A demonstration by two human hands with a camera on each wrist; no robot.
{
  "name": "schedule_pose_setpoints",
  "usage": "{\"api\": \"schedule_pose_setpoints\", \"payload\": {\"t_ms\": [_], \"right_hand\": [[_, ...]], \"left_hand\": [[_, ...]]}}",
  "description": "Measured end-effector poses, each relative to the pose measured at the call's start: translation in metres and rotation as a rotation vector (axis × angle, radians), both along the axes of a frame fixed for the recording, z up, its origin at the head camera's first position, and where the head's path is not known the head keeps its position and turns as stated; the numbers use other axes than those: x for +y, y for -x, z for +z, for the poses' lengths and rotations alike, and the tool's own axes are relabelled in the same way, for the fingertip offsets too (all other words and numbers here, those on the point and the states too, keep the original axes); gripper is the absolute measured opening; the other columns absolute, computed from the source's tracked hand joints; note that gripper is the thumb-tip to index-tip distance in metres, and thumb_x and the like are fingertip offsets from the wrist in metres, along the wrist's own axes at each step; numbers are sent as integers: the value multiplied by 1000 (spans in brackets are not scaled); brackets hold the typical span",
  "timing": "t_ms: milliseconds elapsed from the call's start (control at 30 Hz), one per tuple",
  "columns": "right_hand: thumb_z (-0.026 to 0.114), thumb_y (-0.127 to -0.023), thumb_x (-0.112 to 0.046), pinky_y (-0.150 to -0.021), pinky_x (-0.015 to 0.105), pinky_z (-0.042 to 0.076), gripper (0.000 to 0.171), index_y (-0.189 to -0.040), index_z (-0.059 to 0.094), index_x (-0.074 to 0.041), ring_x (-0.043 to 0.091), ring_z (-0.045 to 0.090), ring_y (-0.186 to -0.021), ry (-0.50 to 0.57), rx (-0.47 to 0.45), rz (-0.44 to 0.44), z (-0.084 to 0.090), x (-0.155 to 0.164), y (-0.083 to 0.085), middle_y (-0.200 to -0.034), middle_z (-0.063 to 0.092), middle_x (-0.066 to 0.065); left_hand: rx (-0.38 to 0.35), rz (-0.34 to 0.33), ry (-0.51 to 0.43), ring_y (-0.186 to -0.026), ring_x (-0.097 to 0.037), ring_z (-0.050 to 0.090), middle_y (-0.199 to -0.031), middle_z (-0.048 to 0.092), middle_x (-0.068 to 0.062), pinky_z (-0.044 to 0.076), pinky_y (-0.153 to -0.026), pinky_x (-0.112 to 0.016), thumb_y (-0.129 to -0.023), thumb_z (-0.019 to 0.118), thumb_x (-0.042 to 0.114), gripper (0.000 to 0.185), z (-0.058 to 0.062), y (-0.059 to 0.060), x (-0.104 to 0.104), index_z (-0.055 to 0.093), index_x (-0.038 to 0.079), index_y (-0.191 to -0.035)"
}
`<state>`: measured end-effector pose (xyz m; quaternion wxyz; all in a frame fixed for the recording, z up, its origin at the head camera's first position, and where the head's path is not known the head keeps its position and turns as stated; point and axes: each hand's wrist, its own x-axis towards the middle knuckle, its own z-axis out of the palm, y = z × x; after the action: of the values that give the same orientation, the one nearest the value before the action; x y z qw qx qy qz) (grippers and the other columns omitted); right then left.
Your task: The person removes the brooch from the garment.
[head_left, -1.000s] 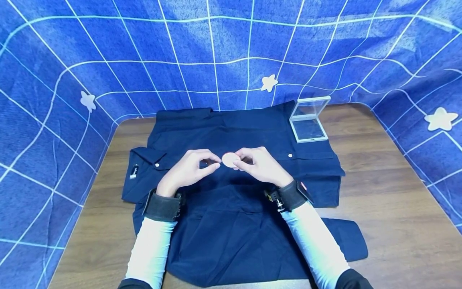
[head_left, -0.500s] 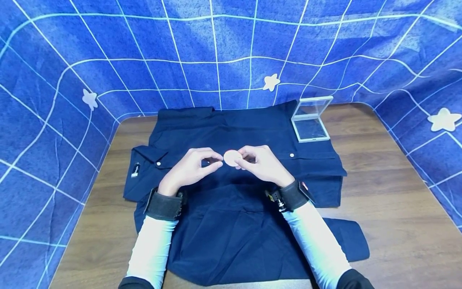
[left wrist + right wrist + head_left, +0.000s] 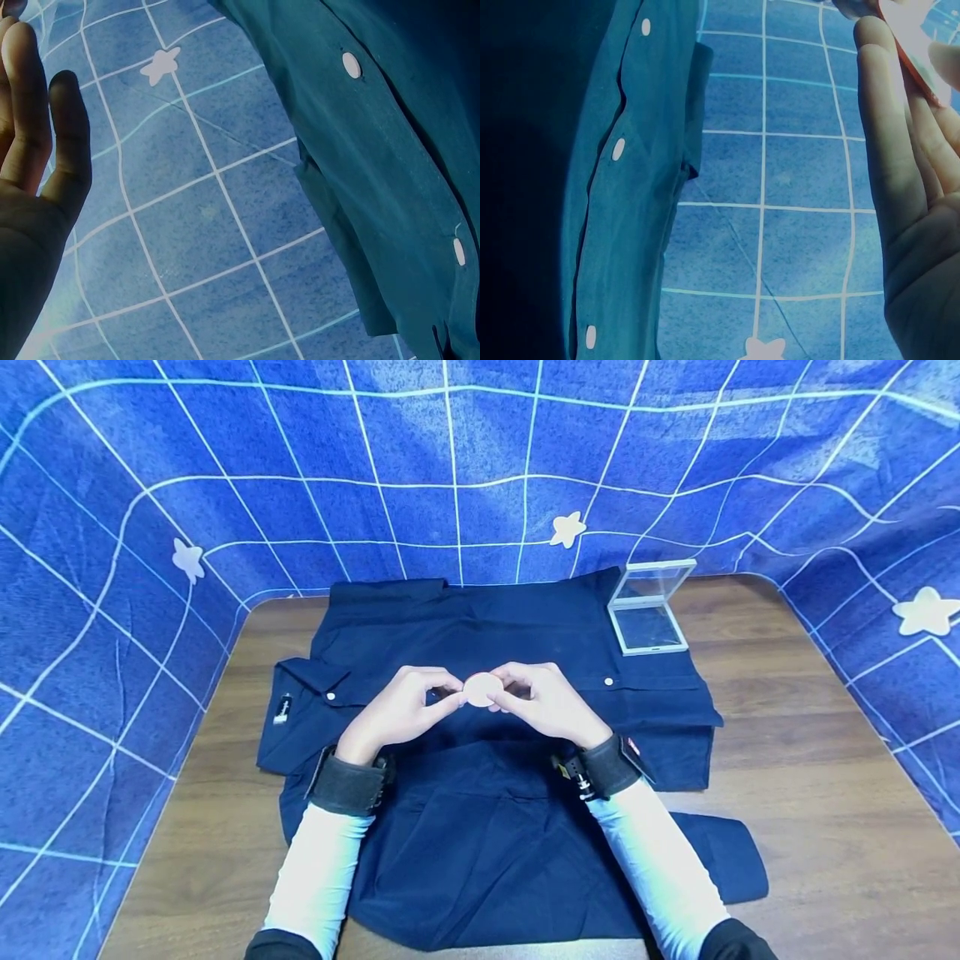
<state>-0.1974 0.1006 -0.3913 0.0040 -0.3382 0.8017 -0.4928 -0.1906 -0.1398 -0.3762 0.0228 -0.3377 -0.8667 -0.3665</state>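
Note:
A thin round disc [image 3: 482, 690], pale on its face with a red edge, is held up between both hands over a dark navy shirt [image 3: 480, 860]. My right hand [image 3: 551, 703] pinches its right side between thumb and fingers. At the disc's left edge, the thumb and fingertips of my left hand [image 3: 408, 706] grip the rim. The right wrist view shows the red-edged disc [image 3: 919, 56] lying against the fingers, with part of it out of frame. Only some fingers of the left hand [image 3: 30, 142] appear in the left wrist view; the disc is hidden there.
An opened clear case with a pale frame [image 3: 652, 652] stands at the back right, overlapping the shirt. The shirt is spread over a brown wooden table [image 3: 810, 777], with a black-and-white label [image 3: 282, 710] at left. Blue gridded cloth [image 3: 480, 443] walls the back and sides.
The left hand has moved slightly right, closing the small gap to the disc, and its fingertips now meet the edge. The right hand keeps its pinch. The head view has shifted slightly.

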Motion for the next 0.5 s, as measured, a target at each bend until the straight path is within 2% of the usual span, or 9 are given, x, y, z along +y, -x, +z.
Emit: {"api": "schedule_pose_setpoints", "payload": {"t_ms": [67, 233, 500], "right_hand": [[64, -96, -20, -67, 32, 57, 20, -112, 69, -9, 27, 72, -76, 16, -11, -1, 0, 0, 0, -87, 74, 3], [65, -95, -19, -69, 31, 58, 24, -117, 67, -9, 23, 73, -79, 50, -48, -22, 1, 1, 0, -92, 75, 6], [62, -97, -16, -65, 28, 59, 21, -113, 67, -3, 29, 73, -74, 103, -85, -18, 1, -1, -1, -90, 74, 13]], "left_hand": [[19, 3, -12, -78, -12, 62, -87, 71, -2, 55, -75, -39, -93, 67, 14, 10, 1, 0, 0, 74, 8, -96], [48, 18, -48, -76, -11, 60, -84, 70, -1, 52, -72, -29, -92, 68, 13, 9, 1, -1, 0, 75, 8, -95], [55, 38, -72, -76, -12, 61, -83, 70, -2, 52, -71, -29, -91, 69, 13, 9, 0, -2, 6, 75, 8, -93]]}}
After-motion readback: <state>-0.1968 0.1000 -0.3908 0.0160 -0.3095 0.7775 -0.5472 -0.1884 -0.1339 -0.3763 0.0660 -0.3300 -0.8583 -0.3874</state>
